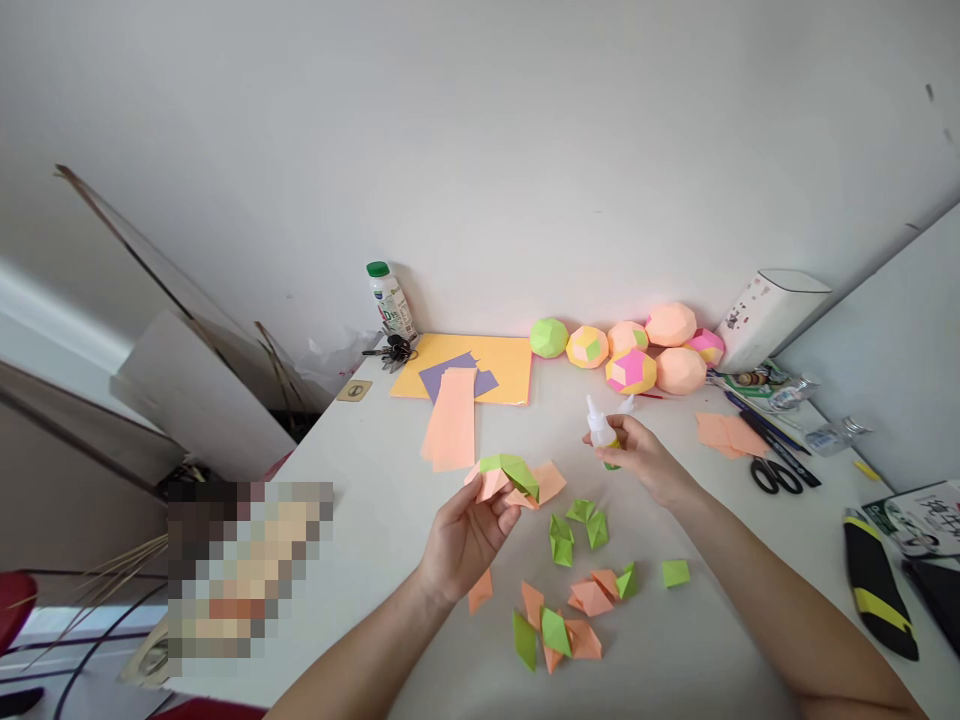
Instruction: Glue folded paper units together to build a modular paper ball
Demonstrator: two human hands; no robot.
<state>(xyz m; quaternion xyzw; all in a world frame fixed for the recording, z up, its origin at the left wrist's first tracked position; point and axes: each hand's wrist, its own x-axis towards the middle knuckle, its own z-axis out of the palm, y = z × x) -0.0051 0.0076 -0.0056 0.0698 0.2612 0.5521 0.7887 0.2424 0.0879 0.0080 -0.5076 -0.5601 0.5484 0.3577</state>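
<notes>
left hand (pixel 465 535) grips orange-green paper piece (pixel 510 478) over table (pixel 360 470) middle; right hand (pixel 641 458) clasps glue bottle (pixel 600 428) just beside it — best a tiny dab on flap, piece held steady — loose units (pixel 562 600) lie nearer front edge.

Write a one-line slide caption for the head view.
Left hand holds a folded paper piece; right hand holds a glue bottle over a table.

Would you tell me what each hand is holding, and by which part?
The left hand pinches the orange-and-green paper piece by its near edge; the right hand grips the glue bottle around its body.
</notes>
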